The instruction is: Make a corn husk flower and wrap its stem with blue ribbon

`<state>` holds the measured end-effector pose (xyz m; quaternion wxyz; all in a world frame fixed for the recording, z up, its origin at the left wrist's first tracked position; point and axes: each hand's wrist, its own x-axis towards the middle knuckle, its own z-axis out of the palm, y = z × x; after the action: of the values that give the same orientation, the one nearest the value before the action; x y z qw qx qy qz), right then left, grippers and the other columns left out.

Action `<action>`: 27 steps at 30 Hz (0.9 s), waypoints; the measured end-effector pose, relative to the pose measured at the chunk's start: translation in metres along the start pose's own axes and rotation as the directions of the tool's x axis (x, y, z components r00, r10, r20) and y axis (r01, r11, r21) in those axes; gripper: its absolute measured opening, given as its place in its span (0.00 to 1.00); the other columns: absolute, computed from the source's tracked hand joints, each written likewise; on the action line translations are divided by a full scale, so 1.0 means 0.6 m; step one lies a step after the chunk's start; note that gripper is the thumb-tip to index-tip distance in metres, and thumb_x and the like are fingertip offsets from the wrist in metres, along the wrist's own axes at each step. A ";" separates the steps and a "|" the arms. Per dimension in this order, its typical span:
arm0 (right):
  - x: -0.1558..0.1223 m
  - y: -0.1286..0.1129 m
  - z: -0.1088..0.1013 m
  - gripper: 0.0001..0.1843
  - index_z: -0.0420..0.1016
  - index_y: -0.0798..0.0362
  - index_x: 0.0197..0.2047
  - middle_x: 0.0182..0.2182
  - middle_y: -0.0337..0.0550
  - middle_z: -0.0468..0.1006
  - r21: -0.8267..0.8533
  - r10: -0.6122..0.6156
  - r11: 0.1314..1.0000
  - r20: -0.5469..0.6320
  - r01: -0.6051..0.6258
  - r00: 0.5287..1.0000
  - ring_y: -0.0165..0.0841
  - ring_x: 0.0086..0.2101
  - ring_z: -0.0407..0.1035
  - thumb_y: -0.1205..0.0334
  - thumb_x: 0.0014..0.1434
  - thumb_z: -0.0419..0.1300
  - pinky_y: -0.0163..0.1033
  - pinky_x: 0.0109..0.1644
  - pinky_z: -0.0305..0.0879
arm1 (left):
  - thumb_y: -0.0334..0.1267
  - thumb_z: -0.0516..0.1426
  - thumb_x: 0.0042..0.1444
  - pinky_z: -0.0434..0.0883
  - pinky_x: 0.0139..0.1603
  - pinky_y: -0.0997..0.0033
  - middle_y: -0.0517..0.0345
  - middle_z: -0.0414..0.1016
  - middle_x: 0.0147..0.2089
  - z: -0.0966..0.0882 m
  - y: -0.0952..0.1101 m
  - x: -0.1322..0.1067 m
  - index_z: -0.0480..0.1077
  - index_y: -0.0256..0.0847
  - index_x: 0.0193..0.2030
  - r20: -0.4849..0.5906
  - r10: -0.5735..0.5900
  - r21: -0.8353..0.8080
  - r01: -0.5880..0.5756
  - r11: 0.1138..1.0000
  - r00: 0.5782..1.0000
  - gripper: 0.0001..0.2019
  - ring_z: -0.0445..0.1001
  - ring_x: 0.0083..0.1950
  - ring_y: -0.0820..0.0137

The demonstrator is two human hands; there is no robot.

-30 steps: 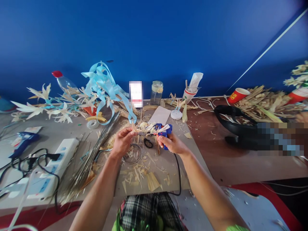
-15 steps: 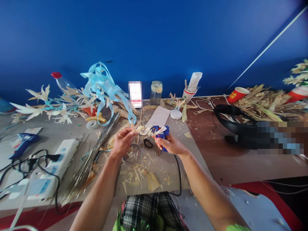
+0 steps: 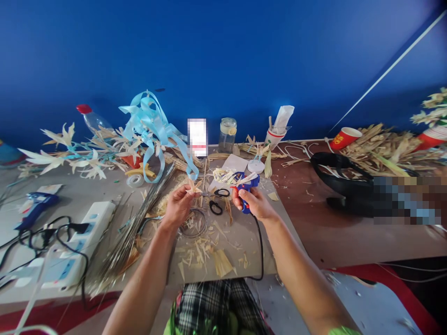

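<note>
My left hand (image 3: 179, 204) is closed, its fingertips pinching a small pale corn-husk flower (image 3: 193, 187). My right hand (image 3: 257, 205) wraps around the handle of a blue glue gun (image 3: 254, 180), a little to the right of the flower and apart from it. A black cord (image 3: 261, 246) runs down from the gun. One pale husk strip (image 3: 248, 178) shows across the gun, and a heap of cut husk strips (image 3: 224, 175) lies by its front. Black-handled scissors (image 3: 215, 208) rest on the table between my hands; their blades are partly hidden.
Thin wires (image 3: 134, 228) lie in a bundle left of my left arm, near a white power strip (image 3: 92, 218) and a second blue glue gun (image 3: 37, 204). Light-blue ribbon (image 3: 145, 116), a glass jar (image 3: 228, 135) and a paper cup (image 3: 274, 138) stand behind. Husk scraps (image 3: 221, 263) litter the front.
My right hand has drawn the glue gun to the right, away from the flower. More of the scissors and the husk heap now shows. My left hand has barely moved.
</note>
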<state>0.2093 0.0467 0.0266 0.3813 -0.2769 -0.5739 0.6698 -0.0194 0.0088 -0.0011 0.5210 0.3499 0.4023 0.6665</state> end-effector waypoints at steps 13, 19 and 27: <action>0.030 0.044 -0.015 0.16 0.70 0.56 0.38 0.34 0.53 0.75 -0.768 -0.153 0.524 -0.511 -0.369 0.846 0.41 0.36 0.70 0.51 0.56 0.55 0.39 0.38 0.62 | 0.44 0.63 0.46 0.64 0.35 0.72 0.60 0.71 0.28 -0.015 -0.019 0.004 0.72 0.40 0.29 0.043 0.020 0.208 -0.029 0.978 0.999 0.10 0.67 0.31 0.72; 0.033 0.062 -0.019 0.21 0.69 0.59 0.47 0.44 0.58 0.73 -0.760 -0.139 0.470 -0.567 -0.450 0.812 0.42 0.42 0.70 0.54 0.54 0.57 0.42 0.45 0.64 | 0.38 0.64 0.45 0.63 0.36 0.75 0.61 0.72 0.27 0.004 -0.004 -0.003 0.71 0.39 0.28 0.037 0.012 0.095 -0.016 0.995 0.999 0.07 0.67 0.30 0.75; 0.032 0.077 -0.026 0.27 0.67 0.59 0.52 0.47 0.59 0.71 -0.779 -0.131 0.382 -0.578 -0.497 0.806 0.44 0.44 0.69 0.52 0.52 0.59 0.45 0.48 0.63 | 0.35 0.65 0.43 0.66 0.43 0.69 0.61 0.74 0.27 0.007 0.001 -0.003 0.73 0.41 0.29 0.073 0.046 -0.077 -0.040 0.996 0.996 0.07 0.71 0.32 0.74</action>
<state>0.2024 0.0689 -0.0204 0.2339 -0.6837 -0.6687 0.1751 -0.0158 0.0079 0.0010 0.5340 0.3632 0.3494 0.6788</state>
